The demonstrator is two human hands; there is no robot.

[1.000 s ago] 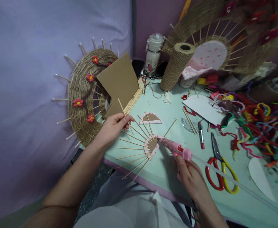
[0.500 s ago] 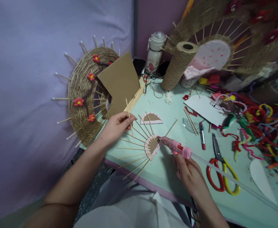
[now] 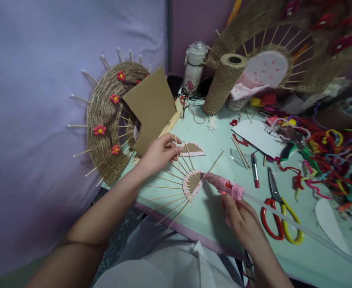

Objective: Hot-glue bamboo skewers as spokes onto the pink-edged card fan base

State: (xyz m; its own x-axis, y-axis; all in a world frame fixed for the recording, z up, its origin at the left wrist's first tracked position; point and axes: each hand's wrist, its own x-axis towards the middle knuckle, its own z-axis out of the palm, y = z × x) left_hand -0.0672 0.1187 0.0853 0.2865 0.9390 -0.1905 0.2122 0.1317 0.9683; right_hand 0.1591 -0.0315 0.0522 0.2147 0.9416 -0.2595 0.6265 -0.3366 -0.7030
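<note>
Between its fingertips, my left hand (image 3: pixel 165 150) pinches a thin wooden stick (image 3: pixel 176 140) above the table. My right hand (image 3: pixel 241 216) grips a pink hot glue gun (image 3: pixel 224 184), whose red light is on and from whose back a long clear glue stick (image 3: pixel 298 230) runs. The gun's nozzle is at the edge of a half-round cardboard piece (image 3: pixel 194 185) with a pink-and-white border. Several wooden sticks fan out from that piece like rays. Behind it lies a second cardboard half-round (image 3: pixel 193 149), partly covered by my left hand.
Scissors (image 3: pixel 279 216), a marker (image 3: pixel 255 170) and a protractor (image 3: pixel 238 157) lie to the right. Colourful pipe cleaners (image 3: pixel 328 160) heap beyond them. A twine roll (image 3: pixel 225 84) and a bottle (image 3: pixel 194 66) stand behind. A twine-woven fan (image 3: pixel 103 120) leans left beside folded cardboard (image 3: pixel 153 104).
My left hand has moved right with its stick, closer to the half-round piece, and now overlaps the second half-round. The glue gun has barely moved.
</note>
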